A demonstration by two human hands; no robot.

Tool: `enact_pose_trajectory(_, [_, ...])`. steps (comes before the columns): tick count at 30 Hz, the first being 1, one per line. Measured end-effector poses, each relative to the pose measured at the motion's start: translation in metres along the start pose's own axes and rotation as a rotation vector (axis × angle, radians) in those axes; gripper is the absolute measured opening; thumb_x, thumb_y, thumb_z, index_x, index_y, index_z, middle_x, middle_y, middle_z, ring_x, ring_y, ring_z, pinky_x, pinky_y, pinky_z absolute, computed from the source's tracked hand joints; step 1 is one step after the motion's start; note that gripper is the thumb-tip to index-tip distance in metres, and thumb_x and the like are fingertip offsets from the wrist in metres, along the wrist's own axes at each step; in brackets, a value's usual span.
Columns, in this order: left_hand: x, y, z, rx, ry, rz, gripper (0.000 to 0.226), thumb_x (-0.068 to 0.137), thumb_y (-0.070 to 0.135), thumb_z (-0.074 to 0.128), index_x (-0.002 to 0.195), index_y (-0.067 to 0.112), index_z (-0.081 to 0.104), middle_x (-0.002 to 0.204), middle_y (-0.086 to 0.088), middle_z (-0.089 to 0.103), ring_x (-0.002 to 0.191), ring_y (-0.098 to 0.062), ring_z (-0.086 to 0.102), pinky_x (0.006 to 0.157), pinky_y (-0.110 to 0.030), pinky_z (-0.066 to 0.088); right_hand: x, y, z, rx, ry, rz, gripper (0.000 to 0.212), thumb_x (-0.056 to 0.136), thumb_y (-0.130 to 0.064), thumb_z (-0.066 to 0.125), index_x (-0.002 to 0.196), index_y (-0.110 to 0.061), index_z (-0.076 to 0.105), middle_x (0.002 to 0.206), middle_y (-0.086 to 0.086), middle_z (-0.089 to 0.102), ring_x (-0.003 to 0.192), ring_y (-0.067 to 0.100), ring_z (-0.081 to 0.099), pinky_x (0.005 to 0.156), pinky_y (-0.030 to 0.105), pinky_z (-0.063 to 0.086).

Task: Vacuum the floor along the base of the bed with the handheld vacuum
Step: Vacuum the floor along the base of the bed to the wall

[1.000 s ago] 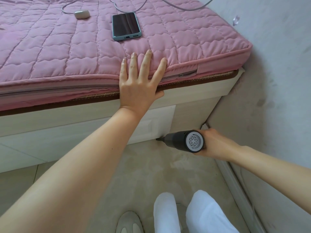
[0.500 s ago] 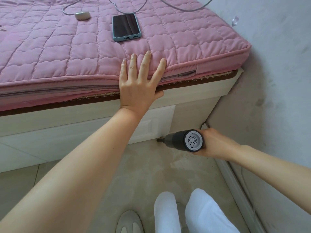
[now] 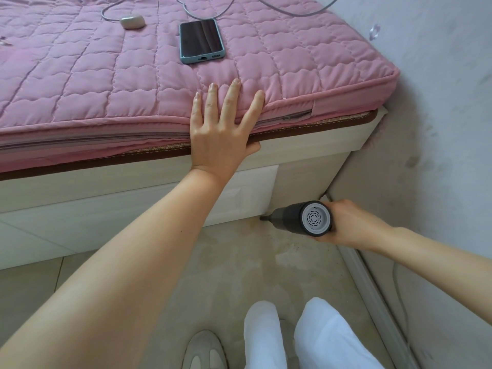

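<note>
My right hand [image 3: 351,225] grips the handheld vacuum [image 3: 300,218] low by the corner. Its long axis runs leftward, nozzle tip touching the floor [image 3: 239,262] at the bed base [image 3: 133,209]; next sweep probably goes left. Left hand [image 3: 221,129] lies flat w/ fingers spread on the mattress [image 3: 106,75] edge, holding nothing.

**Bed and floor, as I see them**

I see a bed [image 3: 306,166] with a pale frame and a pink quilted mattress cover [image 3: 80,83]. Beyond my left hand [image 3: 221,129], which rests flat on its edge, lie a phone [image 3: 201,39] (screen up, dark), a small pale device [image 3: 132,22] and grey cables [image 3: 202,16]. Below my right hand [image 3: 351,225], the beige floor [image 3: 226,267] carries dark specks at the bed's base.
</note>
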State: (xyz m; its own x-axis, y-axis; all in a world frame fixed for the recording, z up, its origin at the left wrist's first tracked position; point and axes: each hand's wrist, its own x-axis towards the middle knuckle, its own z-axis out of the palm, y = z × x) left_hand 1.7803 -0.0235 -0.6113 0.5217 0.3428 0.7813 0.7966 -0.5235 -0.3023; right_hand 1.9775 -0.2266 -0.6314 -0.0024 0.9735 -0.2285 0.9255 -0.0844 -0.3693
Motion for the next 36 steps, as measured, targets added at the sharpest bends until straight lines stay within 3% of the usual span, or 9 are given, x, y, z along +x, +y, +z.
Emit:
enact_pose_trajectory(2, [0.0, 0.0, 0.001, -0.002, 0.005, 0.001, 0.093, 0.064, 0.062, 0.075, 0.146, 0.029, 0.046, 0.142, -0.016, 0.056, 0.125, -0.046, 0.056, 0.104, -0.063, 0.044, 0.0, -0.001, 0.001, -0.016, 0.01, -0.004, 0.028, 0.076, -0.041, 0.072, 0.094, -0.037, 0.05, 0.077, -0.017, 0.053, 0.079, 0.015, 0.061, 0.055, 0.016, 0.035])
enact_pose_trajectory(5, [0.0, 0.0, 0.001, 0.003, 0.004, 0.0, 0.092, 0.064, 0.062, 0.073, 0.146, 0.03, 0.045, 0.142, -0.016, 0.056, 0.125, -0.046, 0.056, 0.104, -0.063, 0.044, 0.002, 0.0, 0.002, 0.004, 0.007, 0.003, 0.034, 0.076, -0.04, 0.072, 0.086, -0.042, 0.039, 0.071, -0.021, 0.05, 0.071, 0.008, 0.054, 0.053, 0.012, 0.034])
enact_pose_trajectory(8, [0.0, 0.0, 0.0, -0.001, -0.001, 0.004, 0.092, 0.065, 0.062, 0.072, 0.146, 0.03, 0.045, 0.142, -0.016, 0.056, 0.126, -0.046, 0.056, 0.104, -0.062, 0.044, 0.005, 0.001, 0.0, 0.007, -0.01, 0.016, 0.029, 0.075, -0.038, 0.072, 0.087, -0.04, 0.045, 0.071, -0.02, 0.053, 0.072, 0.006, 0.055, 0.055, 0.011, 0.037])
enact_pose_trajectory(15, [0.0, -0.001, -0.001, -0.003, -0.028, -0.004, 0.093, 0.066, 0.062, 0.076, 0.148, 0.03, 0.044, 0.144, -0.016, 0.054, 0.127, -0.046, 0.054, 0.106, -0.062, 0.042, 0.004, 0.003, -0.01, -0.058, -0.065, 0.049, 0.025, 0.068, -0.041, 0.069, 0.085, -0.028, 0.056, 0.078, -0.006, 0.066, 0.075, 0.014, 0.062, 0.067, 0.034, 0.053])
enact_pose_trajectory(22, [-0.001, 0.0, -0.001, 0.002, -0.026, -0.003, 0.095, 0.065, 0.062, 0.077, 0.148, 0.03, 0.043, 0.143, -0.016, 0.055, 0.127, -0.045, 0.054, 0.106, -0.062, 0.043, 0.001, 0.003, -0.005, -0.072, -0.054, 0.037, 0.023, 0.071, -0.038, 0.068, 0.084, -0.027, 0.053, 0.077, -0.003, 0.065, 0.072, 0.016, 0.061, 0.064, 0.035, 0.053])
enact_pose_trajectory(26, [-0.001, -0.001, 0.0, 0.014, -0.025, -0.001, 0.094, 0.065, 0.063, 0.076, 0.148, 0.03, 0.045, 0.143, -0.015, 0.055, 0.127, -0.045, 0.055, 0.106, -0.061, 0.043, 0.002, 0.0, -0.001, -0.035, -0.03, 0.035, 0.031, 0.074, -0.035, 0.07, 0.077, -0.037, 0.04, 0.076, -0.007, 0.062, 0.075, 0.015, 0.061, 0.059, 0.025, 0.044])
enact_pose_trajectory(29, [-0.001, -0.001, 0.0, 0.02, -0.021, 0.001, 0.093, 0.066, 0.063, 0.075, 0.147, 0.031, 0.045, 0.143, -0.015, 0.055, 0.127, -0.044, 0.055, 0.106, -0.061, 0.043, 0.0, -0.001, -0.004, -0.026, -0.067, 0.024, 0.031, 0.074, -0.034, 0.07, 0.078, -0.04, 0.04, 0.071, -0.016, 0.056, 0.074, 0.012, 0.057, 0.058, 0.019, 0.038])
enact_pose_trajectory(36, [-0.001, -0.001, -0.001, 0.023, -0.031, -0.004, 0.093, 0.066, 0.063, 0.076, 0.148, 0.031, 0.044, 0.143, -0.015, 0.055, 0.127, -0.044, 0.055, 0.106, -0.061, 0.043, -0.009, 0.002, -0.011, 0.006, -0.092, 0.086, 0.022, 0.067, -0.034, 0.071, 0.079, -0.03, 0.053, 0.074, -0.006, 0.063, 0.071, 0.01, 0.059, 0.062, 0.029, 0.051])
